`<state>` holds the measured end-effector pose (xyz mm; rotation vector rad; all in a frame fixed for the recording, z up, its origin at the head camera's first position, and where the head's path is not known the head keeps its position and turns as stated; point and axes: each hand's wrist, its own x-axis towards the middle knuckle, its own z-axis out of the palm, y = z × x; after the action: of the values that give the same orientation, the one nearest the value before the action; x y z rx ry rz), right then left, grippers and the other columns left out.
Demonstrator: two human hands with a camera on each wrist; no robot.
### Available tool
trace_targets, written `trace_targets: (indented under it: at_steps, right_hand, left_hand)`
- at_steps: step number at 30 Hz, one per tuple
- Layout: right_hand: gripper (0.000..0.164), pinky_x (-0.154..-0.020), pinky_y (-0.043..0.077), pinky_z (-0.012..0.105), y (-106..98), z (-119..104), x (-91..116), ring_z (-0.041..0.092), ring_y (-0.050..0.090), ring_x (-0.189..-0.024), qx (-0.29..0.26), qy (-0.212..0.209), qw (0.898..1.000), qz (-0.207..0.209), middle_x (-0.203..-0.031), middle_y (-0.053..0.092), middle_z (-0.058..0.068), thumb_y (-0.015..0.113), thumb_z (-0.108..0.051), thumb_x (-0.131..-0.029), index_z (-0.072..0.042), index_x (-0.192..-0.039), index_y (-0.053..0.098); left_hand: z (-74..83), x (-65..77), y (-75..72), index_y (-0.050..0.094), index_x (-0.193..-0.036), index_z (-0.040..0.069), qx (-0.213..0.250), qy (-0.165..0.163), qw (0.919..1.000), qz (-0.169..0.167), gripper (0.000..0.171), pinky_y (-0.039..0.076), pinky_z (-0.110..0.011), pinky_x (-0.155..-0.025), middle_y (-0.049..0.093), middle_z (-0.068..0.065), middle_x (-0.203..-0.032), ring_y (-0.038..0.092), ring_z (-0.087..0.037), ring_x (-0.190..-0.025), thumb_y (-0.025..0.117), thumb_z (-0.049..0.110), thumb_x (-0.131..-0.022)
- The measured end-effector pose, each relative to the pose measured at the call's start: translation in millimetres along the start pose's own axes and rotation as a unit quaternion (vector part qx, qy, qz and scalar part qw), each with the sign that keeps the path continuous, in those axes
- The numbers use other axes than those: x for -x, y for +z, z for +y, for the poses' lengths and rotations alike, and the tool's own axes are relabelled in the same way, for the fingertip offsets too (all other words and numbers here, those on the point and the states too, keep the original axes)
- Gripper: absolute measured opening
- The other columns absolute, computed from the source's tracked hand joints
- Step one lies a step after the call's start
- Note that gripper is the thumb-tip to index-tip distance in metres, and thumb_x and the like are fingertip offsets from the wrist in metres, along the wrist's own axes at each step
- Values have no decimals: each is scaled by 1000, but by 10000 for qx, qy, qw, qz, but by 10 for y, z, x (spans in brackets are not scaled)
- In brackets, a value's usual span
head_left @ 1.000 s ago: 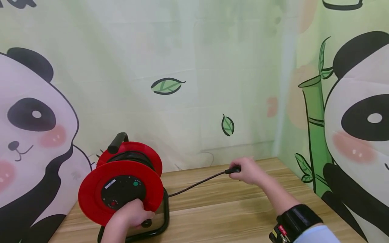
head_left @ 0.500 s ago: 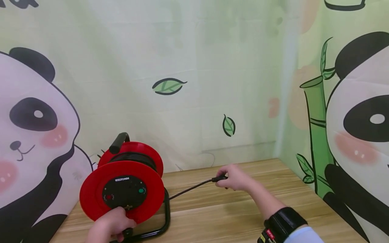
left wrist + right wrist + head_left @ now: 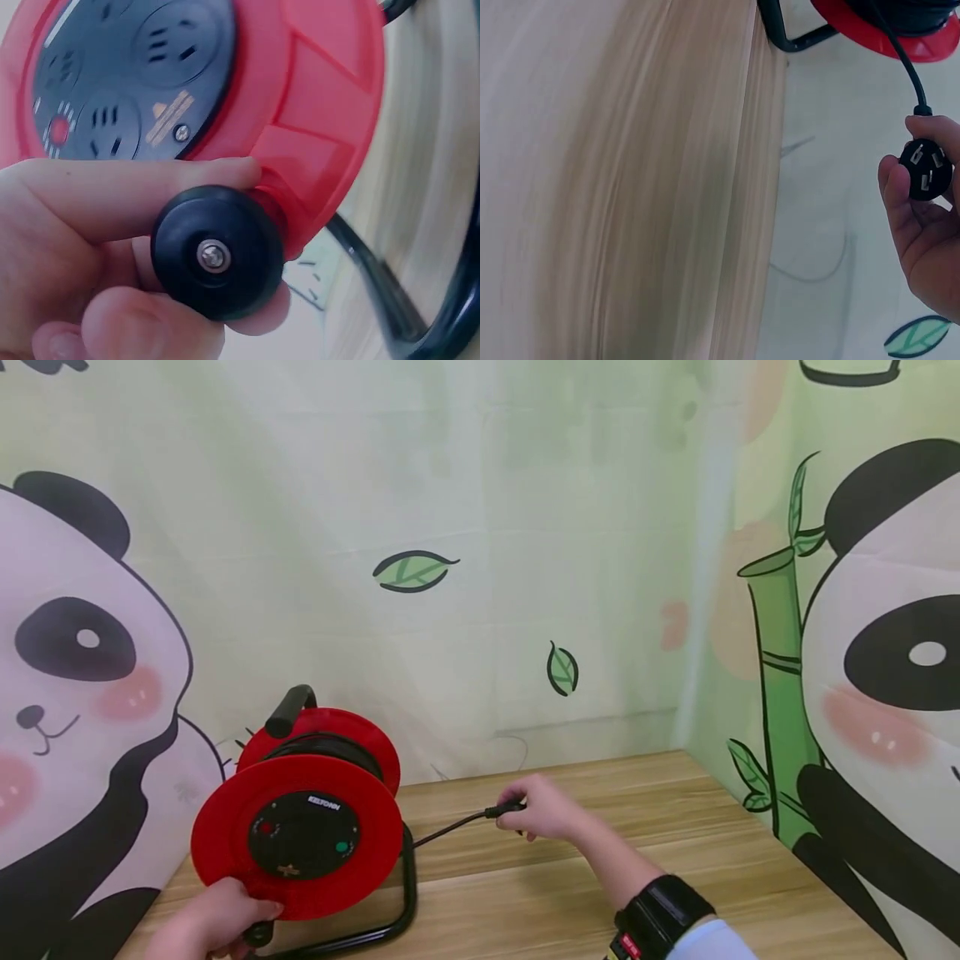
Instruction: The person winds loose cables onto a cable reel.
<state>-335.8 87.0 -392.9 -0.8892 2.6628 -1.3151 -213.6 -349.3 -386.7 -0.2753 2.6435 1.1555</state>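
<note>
A red cable reel (image 3: 225, 827) with a black socket plate (image 3: 303, 835) stands on the table at the left. My left hand (image 3: 217, 918) grips the black crank knob (image 3: 217, 253) at the lower left of the reel's front disc. Dark cable (image 3: 333, 745) is wound between the two discs. From the reel a short length of cord (image 3: 450, 829) runs right to a black plug (image 3: 504, 809). My right hand (image 3: 546, 810) pinches that plug above the table. The right wrist view shows the plug's metal prongs (image 3: 925, 181), with thumb and fingers around its body.
The reel rests on a black tubular stand (image 3: 408, 893) with a black carry handle (image 3: 291, 710) on top. Wood-grain table (image 3: 600, 868) extends to the right. Behind it hangs a printed cloth (image 3: 480, 635) with pandas and leaves.
The reel's front disc has turned clockwise, my left hand moving left and down with the knob. My right hand has come left toward the reel with the plug, and the free cord is shorter.
</note>
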Motion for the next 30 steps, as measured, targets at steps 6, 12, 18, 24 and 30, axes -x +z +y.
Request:
trace_targets:
  at_steps: [6,12,18,24,30]
  right_hand:
    - [9,-51,55,36,145,-52,-62,14,59,-53,3,17,9999,-102,-74,65,1,77,-14,-87,-11,-92,71]
    - [13,-53,57,40,267,-81,-117,18,60,-57,-170,133,9996,-201,-68,63,3,79,-20,-88,-10,-90,70]
    - [16,-59,59,47,392,-145,-135,21,63,-62,-381,288,9984,-302,-70,63,3,80,-21,-89,-10,-91,70]
    - [16,-58,58,41,538,-239,-170,26,66,-65,-503,386,9965,-548,-75,66,5,79,-18,-89,-7,-96,70]
    - [14,-57,58,36,746,-363,-248,16,63,-56,-225,362,9951,-888,-74,67,3,80,-17,-89,-10,-96,70]
  left_hand:
    - [-113,96,-188,61,-116,-7,884,411,9952,60,28,48,-31,-62,66,-10,-86,51,-23,-60,65,10,-94]
    - [-231,74,-352,58,-124,-11,1077,585,9925,13,35,41,-27,-57,66,-8,-83,47,-20,-58,60,15,-100]
    - [-250,154,-439,68,-111,-4,828,231,9962,158,35,36,-26,-56,58,-7,-66,43,-18,-55,52,26,-105]
    - [-189,244,-533,66,-103,-1,671,127,9968,422,50,35,-26,-54,54,-5,-63,43,-18,-55,43,43,-107]
    - [-74,350,-619,68,-112,-4,1073,132,9901,898,70,36,-31,-59,51,-4,-61,44,-21,-58,39,59,-104]
